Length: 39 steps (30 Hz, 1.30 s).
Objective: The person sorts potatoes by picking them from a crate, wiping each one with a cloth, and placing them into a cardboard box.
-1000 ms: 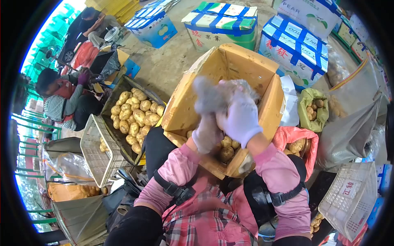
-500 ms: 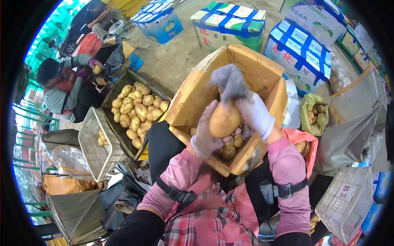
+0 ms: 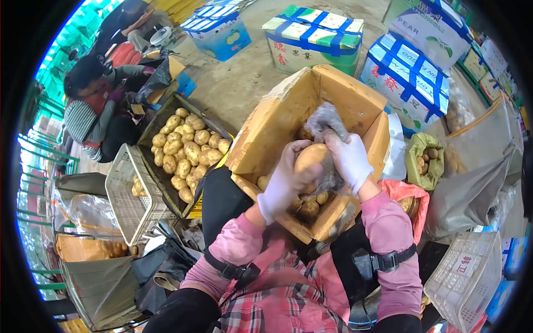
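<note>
Over an open cardboard box (image 3: 261, 139), my two hands in pale gloves work on one large potato (image 3: 311, 157). My left hand (image 3: 284, 180) curls around its near left side, the fingers partly smeared by motion. A bunched grey cloth (image 3: 327, 119) is gripped in my right hand (image 3: 348, 158), part of it hanging down against the potato's right side. Below, several smaller potatoes (image 3: 308, 208) lie in the box, partly hidden by my hands.
To the left stand a dark-lined crate (image 3: 150, 130) heaped with potatoes and a white plastic basket (image 3: 125, 191). A person (image 3: 89, 111) crouches beyond them. Taped fruit cartons (image 3: 313, 36) stand behind; a green sack (image 3: 425, 158) and red bag (image 3: 413, 194) sit at right.
The potato has come lower and slightly right, into the box. My right hand's cloth has moved from above it to its right side. The crouching person's hand has dropped.
</note>
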{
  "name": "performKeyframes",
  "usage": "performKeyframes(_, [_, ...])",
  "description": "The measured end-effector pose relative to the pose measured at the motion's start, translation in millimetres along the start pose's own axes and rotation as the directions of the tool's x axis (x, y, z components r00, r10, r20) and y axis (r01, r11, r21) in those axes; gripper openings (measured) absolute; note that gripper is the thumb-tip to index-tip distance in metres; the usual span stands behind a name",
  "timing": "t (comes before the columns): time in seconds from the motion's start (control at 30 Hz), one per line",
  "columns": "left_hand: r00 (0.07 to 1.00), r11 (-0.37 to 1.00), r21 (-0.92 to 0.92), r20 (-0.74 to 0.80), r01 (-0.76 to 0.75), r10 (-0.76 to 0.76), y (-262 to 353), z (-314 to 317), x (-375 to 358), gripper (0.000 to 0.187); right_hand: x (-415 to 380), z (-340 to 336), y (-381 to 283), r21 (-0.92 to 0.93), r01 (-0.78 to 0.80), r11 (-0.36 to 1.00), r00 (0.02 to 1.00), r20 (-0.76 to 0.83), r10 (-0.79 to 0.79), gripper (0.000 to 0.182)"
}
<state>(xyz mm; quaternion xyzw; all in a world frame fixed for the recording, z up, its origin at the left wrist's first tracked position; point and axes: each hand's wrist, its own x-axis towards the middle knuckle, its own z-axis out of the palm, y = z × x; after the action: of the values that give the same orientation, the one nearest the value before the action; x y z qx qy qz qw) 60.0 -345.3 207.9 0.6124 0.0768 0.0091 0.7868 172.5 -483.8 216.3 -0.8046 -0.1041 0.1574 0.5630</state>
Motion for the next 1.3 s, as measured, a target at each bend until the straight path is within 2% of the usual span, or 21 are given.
performKeyframes(0.07, [0.958,0.827,-0.483,0.160,0.287,-0.238,1,-22,-4,0.066,3,-2,6,0.118,0.011,0.993,0.998,-0.058,-0.004,0.034])
performKeyframes(0.13, [0.947,0.627,-0.715,0.292,0.309,-0.133,-2,-34,-4,0.064,2,0,-1,0.236,0.113,0.965,0.990,-0.105,-0.090,0.028])
performKeyframes(0.17, [0.938,0.507,-0.799,0.342,0.324,-0.061,-2,-41,-4,0.064,1,-2,-6,0.102,0.268,0.958,0.954,-0.164,-0.249,0.023])
performKeyframes(0.23, [0.955,0.490,-0.821,0.269,0.294,-0.123,-10,-48,-8,0.064,1,1,-4,0.334,0.246,0.910,0.969,-0.068,-0.236,0.017])
performKeyframes(0.3, [0.966,0.549,-0.795,0.198,0.258,-0.167,-20,-49,-4,0.063,-14,6,-5,0.147,0.348,0.926,0.918,0.146,-0.368,0.019])
performKeyframes(0.37, [0.975,0.609,-0.764,0.200,0.215,-0.093,-21,-37,-5,0.052,-24,44,-15,-0.065,0.537,0.841,0.842,0.110,-0.529,0.035])
performKeyframes(0.4, [0.963,0.868,-0.488,0.174,-0.095,0.204,-40,-37,-6,0.054,-31,62,-20,-0.175,0.608,0.774,0.793,0.090,-0.603,0.043])
performKeyframes(0.43, [0.850,0.845,0.111,0.127,-0.524,0.511,-59,-36,-8,0.057,-24,68,-18,-0.277,0.617,0.736,0.779,0.083,-0.622,0.038])
performKeyframes(0.47, [0.668,0.561,0.480,0.072,-0.674,0.741,-77,-35,-9,0.062,-10,63,-12,-0.183,0.545,0.818,0.837,0.162,-0.522,0.030])
performKeyframes(0.57, [0.866,0.858,0.132,0.011,-0.497,0.500,-87,-30,1,0.063,33,42,14,0.059,0.239,0.969,0.963,0.113,-0.245,0.025])
performKeyframes(0.6, [0.936,0.936,-0.096,0.067,-0.339,0.346,-78,-35,0,0.063,48,34,31,-0.101,0.245,0.964,0.969,0.065,-0.240,0.027])
performKeyframes(0.67, [0.947,0.806,-0.566,0.320,0.171,0.025,-13,-59,-23,0.063,53,35,37,-0.288,0.376,0.881,0.925,0.059,-0.376,0.029])
performKeyframes(0.7, [0.917,0.779,-0.580,0.398,0.237,0.018,0,-77,-27,0.064,50,35,36,-0.305,0.357,0.883,0.934,0.088,-0.347,0.029])
performKeyframes(0.83, [0.995,0.735,-0.676,-0.098,-0.049,-0.024,14,-183,-40,0.070,35,40,28,-0.226,0.251,0.941,0.967,0.101,-0.234,0.027])
performKeyframes(0.9, [0.911,0.866,-0.450,-0.412,-0.218,0.016,4,-249,-51,0.059,28,45,18,-0.154,0.165,0.974,0.986,0.041,-0.160,0.027])
performKeyframes(0.93, [0.911,0.898,-0.422,-0.407,-0.125,-0.065,-12,-292,-48,0.054,31,42,19,-0.173,0.104,0.979,0.993,0.075,-0.092,0.030])
performKeyframes(1.03, [0.673,0.963,-0.261,-0.699,0.073,-0.240,-32,-350,-31,0.064,37,47,28,-0.317,0.201,0.927,0.976,0.146,-0.162,0.032])
performKeyframes(1.1, [0.690,0.997,0.035,-0.723,0.073,-0.025,-104,-424,7,0.071,42,55,36,-0.250,0.154,0.956,0.980,0.159,-0.116,0.035])
performKeyframes(1.13, [0.685,0.988,0.049,-0.725,0.149,-0.067,-93,-427,21,0.073,41,61,34,-0.251,0.144,0.957,0.980,0.171,-0.102,0.036])
performKeyframes(1.2, [0.663,0.951,0.076,-0.733,0.300,-0.151,-76,-425,55,0.075,41,70,31,-0.223,0.105,0.969,0.979,0.195,-0.061,0.038])
performKeyframes(1.3, [0.575,0.597,0.522,-0.809,0.609,0.121,-98,-436,109,0.076,47,76,27,-0.139,0.052,0.989,0.983,0.182,-0.026,0.040])
